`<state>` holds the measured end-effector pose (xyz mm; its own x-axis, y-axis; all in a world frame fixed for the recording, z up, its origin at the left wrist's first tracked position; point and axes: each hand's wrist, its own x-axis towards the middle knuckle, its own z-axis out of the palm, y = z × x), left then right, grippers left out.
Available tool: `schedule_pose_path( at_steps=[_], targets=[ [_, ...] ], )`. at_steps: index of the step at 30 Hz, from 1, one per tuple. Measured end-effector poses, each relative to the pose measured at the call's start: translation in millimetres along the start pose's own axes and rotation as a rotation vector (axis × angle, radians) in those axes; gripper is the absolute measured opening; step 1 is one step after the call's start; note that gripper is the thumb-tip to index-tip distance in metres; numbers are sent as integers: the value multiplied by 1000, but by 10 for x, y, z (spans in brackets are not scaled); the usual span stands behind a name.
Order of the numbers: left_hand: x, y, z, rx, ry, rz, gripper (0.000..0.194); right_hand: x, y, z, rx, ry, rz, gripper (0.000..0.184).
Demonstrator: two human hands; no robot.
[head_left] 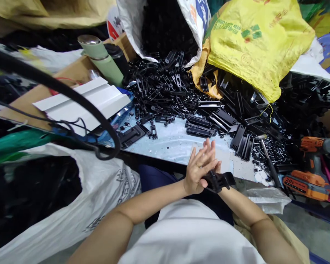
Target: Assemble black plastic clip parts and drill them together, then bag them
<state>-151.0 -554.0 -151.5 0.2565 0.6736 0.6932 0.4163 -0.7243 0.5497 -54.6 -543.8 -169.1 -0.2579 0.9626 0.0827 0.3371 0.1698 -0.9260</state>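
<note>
Over the near edge of the bench, my two hands are brought together around a black plastic part point(216, 181) with a curved end that points right. My left hand point(197, 173) has its fingers stretched forward, one with a ring, and its thumb lies against the part. Behind it, my right hand point(212, 156) is mostly covered; only stretched fingertips and the wrist show. The part sits between the palms, off the bench. Just ahead lie stacked long black plastic pieces point(200, 126), with ribbed black pieces point(242, 143) to their right.
Small black parts point(165, 90) heap up below an open white sack point(205, 27). A yellow bag point(258, 44) lies at the back right. A hammer point(269, 161), loose screws point(275, 152) and an orange cordless drill point(309, 176) are on the right. A black cable point(79, 101) arches at left.
</note>
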Motion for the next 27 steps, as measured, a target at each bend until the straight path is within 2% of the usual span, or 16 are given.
schedule_pose_path(
  at_steps=[2,4,6,8,11,14,16,19,21,23,25,27],
  targets=[
    [-36,-146,70,44,-33,139,77,165,48,-193,-38,142,-81,64],
    [-19,-364,132,165,-140,205,75,441,135,-494,-235,268,-171,63],
    [67,-605,180,324,-300,179,64,758,257,-823,-483,312,-179,54],
    [208,-809,222,456,-444,108,47,1039,387,-1102,-686,290,-107,48],
    [455,-981,290,564,-577,-11,39,1282,512,-1331,-805,218,-55,41],
    [648,-1044,284,587,-606,-108,45,1255,513,-1357,-612,277,-113,42],
    [699,-1079,161,604,-526,-215,46,1102,475,-1314,-364,285,-101,49],
    [639,-1168,-200,725,-284,-556,42,779,424,-1200,8,195,7,56],
    [550,-1242,-458,834,-181,-800,37,595,400,-1087,199,142,107,54],
    [469,-1300,-638,901,-199,-930,34,488,379,-952,338,104,205,47],
    [419,-1312,-722,919,-275,-955,36,459,364,-828,420,79,257,40],
    [401,-1263,-754,914,-304,-946,36,470,358,-751,437,70,227,39]
  ],
)
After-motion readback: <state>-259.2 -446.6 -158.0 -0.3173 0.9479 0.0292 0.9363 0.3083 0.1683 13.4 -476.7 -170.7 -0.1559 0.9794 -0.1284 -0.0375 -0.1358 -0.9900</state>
